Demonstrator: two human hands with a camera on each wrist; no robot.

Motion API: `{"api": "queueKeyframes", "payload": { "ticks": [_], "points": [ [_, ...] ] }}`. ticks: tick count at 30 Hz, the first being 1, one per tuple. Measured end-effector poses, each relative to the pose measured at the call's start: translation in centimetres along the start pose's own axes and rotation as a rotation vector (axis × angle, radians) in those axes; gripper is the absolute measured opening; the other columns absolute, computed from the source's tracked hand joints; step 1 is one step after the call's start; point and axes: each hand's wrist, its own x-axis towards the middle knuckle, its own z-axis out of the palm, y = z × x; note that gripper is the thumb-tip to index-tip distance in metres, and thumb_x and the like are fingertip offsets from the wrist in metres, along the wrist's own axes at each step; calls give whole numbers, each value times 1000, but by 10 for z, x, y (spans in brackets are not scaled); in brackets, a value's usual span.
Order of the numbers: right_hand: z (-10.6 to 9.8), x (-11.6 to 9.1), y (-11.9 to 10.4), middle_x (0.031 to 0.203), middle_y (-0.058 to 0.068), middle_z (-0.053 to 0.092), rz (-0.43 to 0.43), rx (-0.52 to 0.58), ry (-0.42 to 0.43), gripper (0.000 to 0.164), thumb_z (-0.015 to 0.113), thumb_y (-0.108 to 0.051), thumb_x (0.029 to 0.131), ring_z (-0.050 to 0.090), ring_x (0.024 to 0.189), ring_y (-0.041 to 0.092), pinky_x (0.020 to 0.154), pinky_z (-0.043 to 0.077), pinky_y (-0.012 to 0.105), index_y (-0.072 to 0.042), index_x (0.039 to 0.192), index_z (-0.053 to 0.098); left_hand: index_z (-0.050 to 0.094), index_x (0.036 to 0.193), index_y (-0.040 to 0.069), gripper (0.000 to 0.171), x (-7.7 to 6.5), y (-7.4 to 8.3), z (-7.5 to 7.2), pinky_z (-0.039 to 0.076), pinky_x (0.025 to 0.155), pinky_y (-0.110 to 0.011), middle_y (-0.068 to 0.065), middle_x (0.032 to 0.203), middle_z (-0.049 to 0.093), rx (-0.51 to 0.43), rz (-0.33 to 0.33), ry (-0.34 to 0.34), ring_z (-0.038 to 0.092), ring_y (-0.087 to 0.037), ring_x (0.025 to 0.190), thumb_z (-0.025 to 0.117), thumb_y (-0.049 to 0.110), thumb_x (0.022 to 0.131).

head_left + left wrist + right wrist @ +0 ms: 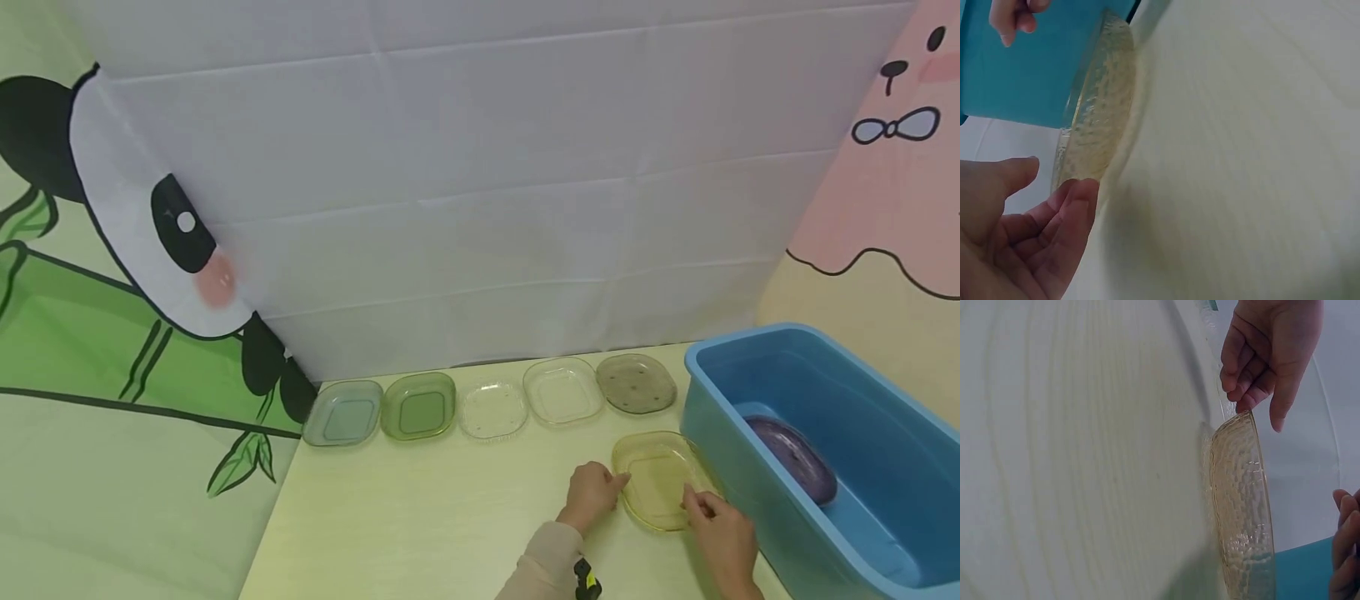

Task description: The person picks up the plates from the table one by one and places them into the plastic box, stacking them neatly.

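A yellow see-through square dish (658,479) with rounded corners lies on the table beside the blue tub. My left hand (594,493) is at its left side; in the left wrist view the fingertips (1088,187) meet the dish's textured wall (1099,112), with the thumb held apart from it. Over the dish's right side hovers my right hand (723,533), fingers loosely bent and holding nothing. In the right wrist view this hand (1346,550) shows only partly, at the frame's edge, with space between it and the dish rim.
Along the table's back edge stand a bluish dish (343,414), a green dish (417,407), two clear dishes (493,411) and a grey dish (636,383). The deep blue tub (738,492) at the right holds a purple dish (791,458). A cloth backdrop (480,200) rises behind.
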Motion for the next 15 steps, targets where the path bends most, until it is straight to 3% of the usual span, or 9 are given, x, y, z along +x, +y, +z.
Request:
{"api": "queueKeyframes", "payload": {
  "ticks": [5, 10, 15],
  "points": [
    [0, 0, 2, 54, -8, 57, 38, -9, -34, 31, 56, -34, 89, 43, 45, 2, 48, 35, 26, -14, 68, 69, 59, 52, 9, 41, -4, -5, 6, 29, 39, -17, 3, 39, 47, 10, 36, -42, 34, -5, 36, 61, 30, 87],
    [0, -1, 1, 52, -9, 56, 16, -1, -29, 31, 57, -31, 89, 44, 45, 1, 47, 36, 26, -13, 67, 69, 60, 53, 9, 36, -4, -8, 10, 29, 37, -15, 2, 40, 50, -8, 85, -24, 34, -3, 35, 62, 22, 86],
    [1, -2, 1, 51, -11, 54, 5, -3, -15, 30, 58, -31, 88, 43, 45, 0, 46, 35, 26, -14, 66, 68, 60, 51, 10, 35, -1, -12, 15, 29, 37, -15, 2, 40, 53, -3, 93, 0, 36, -2, 34, 63, 19, 84]
  ]
}}
